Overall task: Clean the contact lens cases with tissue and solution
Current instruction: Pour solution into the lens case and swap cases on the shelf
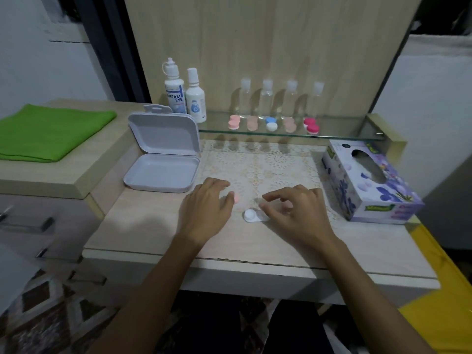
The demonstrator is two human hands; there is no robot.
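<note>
A white contact lens case base (252, 215) lies open on the table between my hands. My left hand (208, 209) hovers with fingers curled over a pink cap (236, 198) on the table; whether it grips the cap I cannot tell. My right hand (293, 210) has loosely curled fingers just right of the white case, with thumb and forefinger close together above it. Two solution bottles (184, 95) stand at the back left. A purple tissue box (370, 182) sits at the right.
Several coloured lens cases (272, 123) and clear small bottles (267, 98) line a glass shelf (344, 135). An open white plastic box (163, 152) stands left of the lace mat (258, 162). A folded green cloth (51, 131) lies on the raised left counter.
</note>
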